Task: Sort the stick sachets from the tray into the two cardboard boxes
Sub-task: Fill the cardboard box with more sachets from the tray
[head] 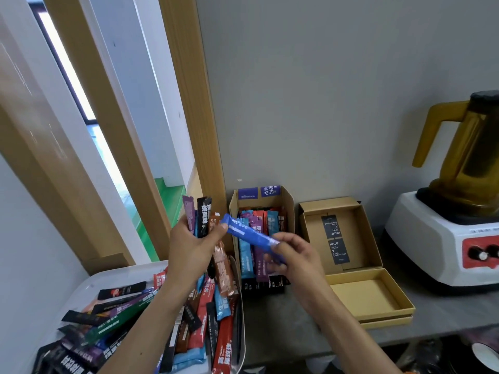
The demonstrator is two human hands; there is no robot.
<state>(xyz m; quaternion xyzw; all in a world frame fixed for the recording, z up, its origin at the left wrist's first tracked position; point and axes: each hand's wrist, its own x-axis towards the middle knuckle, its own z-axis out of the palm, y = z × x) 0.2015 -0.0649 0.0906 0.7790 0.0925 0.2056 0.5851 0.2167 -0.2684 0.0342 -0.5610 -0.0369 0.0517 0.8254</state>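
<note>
Blue sachet [248, 234], likely light, bendy and slippery, is by the fuller box [290, 211] at twelve o'clock, its flat end pinched by the right hand [294, 257], while the left hand [189, 252] grips a bunch of sachets [203, 217].

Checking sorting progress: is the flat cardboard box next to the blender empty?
No, two black sachets lie in the rear half of the flat cardboard box, while its front half holds nothing.

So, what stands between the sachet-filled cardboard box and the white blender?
In the head view, the open flat cardboard box sits there, with two black sachets inside.
</note>
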